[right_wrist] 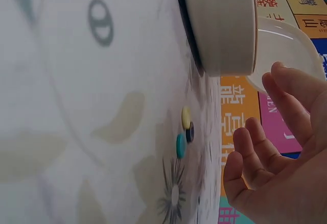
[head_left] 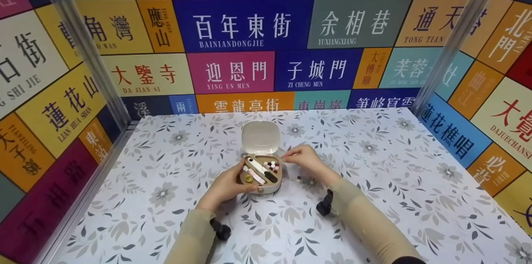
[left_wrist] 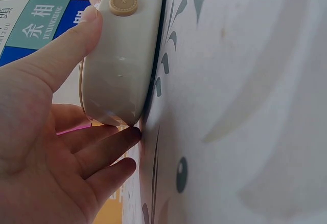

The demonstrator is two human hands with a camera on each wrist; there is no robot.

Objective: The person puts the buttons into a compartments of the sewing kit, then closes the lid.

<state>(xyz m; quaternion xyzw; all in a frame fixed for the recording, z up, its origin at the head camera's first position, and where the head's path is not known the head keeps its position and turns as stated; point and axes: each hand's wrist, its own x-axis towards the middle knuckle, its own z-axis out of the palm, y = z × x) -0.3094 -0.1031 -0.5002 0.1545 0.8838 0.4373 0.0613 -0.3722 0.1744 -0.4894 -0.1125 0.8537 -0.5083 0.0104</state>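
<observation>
Gripping the small cream rounded plastic sewing box (head_left: 261, 174), the left hand (head_left: 226, 187) wraps its near-left side; in the left wrist view the thumb (left_wrist: 61, 55) lies along the box wall by a round tan button (left_wrist: 123, 3), fingers (left_wrist: 104, 150) curled under at the floral tablecloth (head_left: 166, 181). Box sits mid-table, its lid (head_left: 260, 137) stood open at the back. Inside: white and black thread spools, a pink one, a yellow bit and tiny coloured dots, too small to ID w/ certainty. Right hand (head_left: 302, 159) rests just beside the box's right edge, fingertips together near the rim; head view too small to tell if it pinches anything, and the right wrist view shows fingers (right_wrist: 260, 147) loosely bent, tips cut off by the frame. Three small round buttons, yellow, dark and teal (right_wrist: 184, 129), lie on the cloth near that hand. Black wrist straps partly hidden by the beige sleeves.
</observation>
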